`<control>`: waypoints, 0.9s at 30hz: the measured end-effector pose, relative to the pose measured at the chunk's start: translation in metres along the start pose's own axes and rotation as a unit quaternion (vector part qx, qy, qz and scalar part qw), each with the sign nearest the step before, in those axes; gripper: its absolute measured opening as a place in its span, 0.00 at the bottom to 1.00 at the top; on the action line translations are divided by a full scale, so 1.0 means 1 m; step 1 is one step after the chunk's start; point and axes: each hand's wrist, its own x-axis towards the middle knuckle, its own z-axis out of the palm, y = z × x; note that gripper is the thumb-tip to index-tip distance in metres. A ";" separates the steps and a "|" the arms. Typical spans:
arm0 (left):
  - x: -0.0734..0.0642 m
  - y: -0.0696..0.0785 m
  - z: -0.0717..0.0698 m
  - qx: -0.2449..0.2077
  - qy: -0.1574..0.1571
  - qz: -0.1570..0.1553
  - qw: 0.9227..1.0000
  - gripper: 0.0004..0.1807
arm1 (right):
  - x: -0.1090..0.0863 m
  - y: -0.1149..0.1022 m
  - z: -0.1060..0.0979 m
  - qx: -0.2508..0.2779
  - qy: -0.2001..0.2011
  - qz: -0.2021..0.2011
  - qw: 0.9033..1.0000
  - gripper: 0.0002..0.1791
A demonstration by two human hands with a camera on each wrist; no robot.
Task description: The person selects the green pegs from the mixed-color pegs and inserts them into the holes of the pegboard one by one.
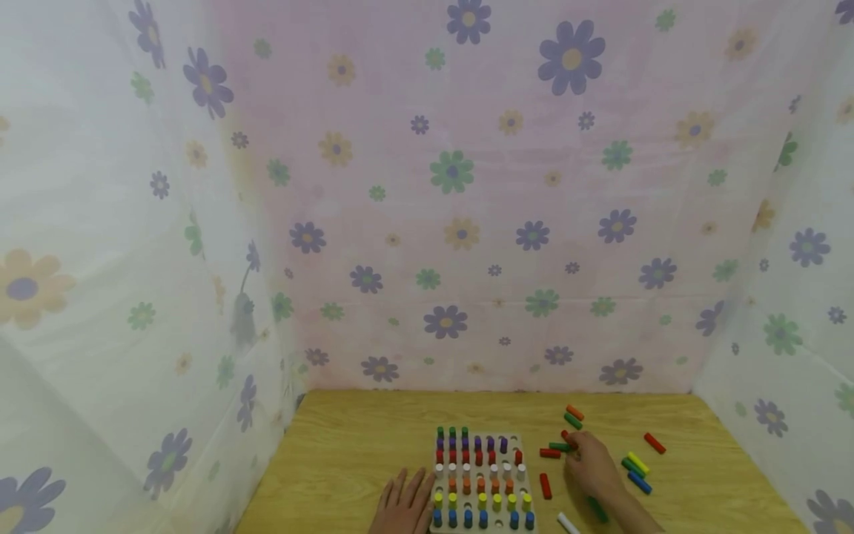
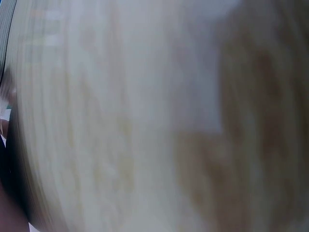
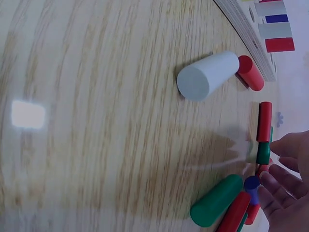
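My left hand (image 1: 403, 506) lies with straight fingers on the table, against the left edge of a pale pegboard (image 1: 524, 447). Coloured pegs stand upright in rows on it, with several bare holes. My right hand (image 1: 592, 466) reaches down among loose pegs to the board's right. Its fingertips are at a green peg (image 3: 263, 153) lying beside a red peg (image 3: 264, 121); whether they pinch it, I cannot tell. Another red peg (image 1: 565, 434) shows by the index finger. Below the fingers in the right wrist view is a blue peg (image 3: 252, 183). The left wrist view is blurred.
A white peg (image 3: 210, 75) and a green peg (image 3: 216, 200) lie nearer on the wooden table (image 1: 347, 437). Right of the hand are yellow (image 1: 638, 463), blue (image 1: 639, 483) and red (image 1: 654, 443) pegs. An orange peg (image 1: 574, 412) lies farther back. Flowered sheets (image 1: 454, 222) enclose the table.
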 end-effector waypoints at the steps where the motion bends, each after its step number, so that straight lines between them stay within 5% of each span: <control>1: 0.000 0.000 0.000 -0.002 0.001 -0.003 1.000 0.48 | 0.001 0.000 0.001 -0.001 0.000 -0.001 1.000 0.17; 8: 0.000 0.000 -0.002 0.024 -0.021 0.016 0.999 0.58 | 0.004 0.003 0.006 -0.039 0.002 -0.014 0.999 0.16; 14: 0.003 0.005 0.004 -0.034 0.016 -0.056 0.998 0.36 | 0.008 0.008 0.012 -0.064 0.002 -0.017 0.998 0.12; 21: 0.000 0.002 0.001 0.028 0.013 0.011 0.999 0.53 | 0.009 0.009 0.014 -0.076 0.008 -0.017 0.997 0.09; 27: 0.003 0.004 -0.002 0.004 -0.009 -0.027 1.000 0.46 | 0.013 0.009 0.016 -0.099 0.000 -0.019 0.995 0.02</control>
